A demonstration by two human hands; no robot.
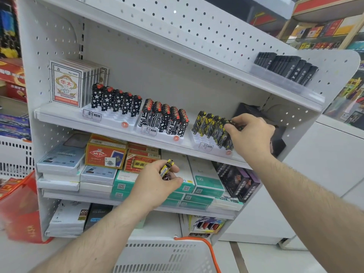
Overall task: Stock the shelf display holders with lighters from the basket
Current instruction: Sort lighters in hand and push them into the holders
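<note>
The white basket (pixel 165 257) with its orange handle sits nearest, below both forearms. Above it, the left hand (pixel 157 180) curls its fingers round a few yellow-and-black lighters (pixel 167 168), their tops poking out past the thumb. Farther up and right, the right hand (pixel 250 133) pinches a lighter at the right end of the yellow row (pixel 211 127) standing in the holder (pixel 206 145).

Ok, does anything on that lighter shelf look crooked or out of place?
Mostly tidy. The yellow-and-black lighters lean left in their holder, while the star-pattern lighters stand straighter. The star holder's front slots are unfilled.
</note>
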